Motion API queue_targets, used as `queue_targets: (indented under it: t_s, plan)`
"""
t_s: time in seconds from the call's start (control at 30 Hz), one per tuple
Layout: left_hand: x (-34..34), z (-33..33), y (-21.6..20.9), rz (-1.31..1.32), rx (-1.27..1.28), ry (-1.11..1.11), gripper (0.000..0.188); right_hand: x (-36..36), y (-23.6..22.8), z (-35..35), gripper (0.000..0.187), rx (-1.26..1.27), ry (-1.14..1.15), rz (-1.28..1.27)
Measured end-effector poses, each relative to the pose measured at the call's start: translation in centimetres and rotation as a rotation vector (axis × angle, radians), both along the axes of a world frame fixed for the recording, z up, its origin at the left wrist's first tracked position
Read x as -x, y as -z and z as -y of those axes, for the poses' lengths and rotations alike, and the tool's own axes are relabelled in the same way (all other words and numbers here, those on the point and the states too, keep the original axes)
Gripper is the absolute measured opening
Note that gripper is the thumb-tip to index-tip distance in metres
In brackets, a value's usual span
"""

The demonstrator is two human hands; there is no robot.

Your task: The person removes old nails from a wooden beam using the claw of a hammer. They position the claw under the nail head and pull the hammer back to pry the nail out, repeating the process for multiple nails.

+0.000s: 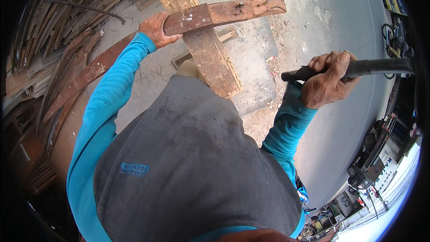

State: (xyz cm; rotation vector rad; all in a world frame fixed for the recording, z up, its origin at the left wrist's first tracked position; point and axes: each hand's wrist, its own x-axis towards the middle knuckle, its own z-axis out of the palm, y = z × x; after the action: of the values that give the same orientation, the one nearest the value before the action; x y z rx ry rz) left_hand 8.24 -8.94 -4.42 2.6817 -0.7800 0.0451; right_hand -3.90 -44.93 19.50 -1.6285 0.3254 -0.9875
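Note:
My left hand (156,30) is wrapped over a long reddish-brown wooden beam (230,12). The beam rests across a worn, peeling plank (212,58), and its other end runs down to the lower left. Bent nails (274,9) stick out of its right end. On the right, raised away from the wood, my right hand (329,78) grips a tool by its dark handle (380,66). The tool's far end blurs into the dark rim of the picture, so its kind does not show.
Stacked old boards (49,40) fill the left side, with a thin rusty rod (85,8) lying over them. Wooden supports (227,34) lie under the plank. Wood chips litter the concrete floor (251,67). A grey road (340,143) runs along the right, with parked vehicles (369,139) beyond.

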Motion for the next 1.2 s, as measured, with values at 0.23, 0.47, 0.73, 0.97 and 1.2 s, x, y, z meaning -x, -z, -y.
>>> queue_targets:
  t_s: [0.23,0.47,0.73,0.97,1.2]
  plan:
    - [-0.2,0.7,-0.8,-0.058,-0.034,0.004,0.080,1.8,9.6,0.6,0.020,0.243,-0.024,-0.137]
    - [0.1,-0.1,-0.1,0.068,-0.047,0.028,0.080,3.7,12.1,-0.5,0.033,0.146,-0.315,-0.852]
    - [-0.5,1.1,-0.8,0.001,-0.048,0.016,0.079,-0.9,-1.9,4.3,0.039,0.272,0.074,0.499]
    - [0.0,0.4,-1.0,-0.098,-0.076,-0.037,0.078,5.3,20.7,-1.6,0.033,0.251,-0.364,-1.040]
    - [-0.1,0.5,-1.2,-0.058,0.014,0.018,0.088,9.9,20.8,0.9,0.034,-0.063,-0.320,-0.884]
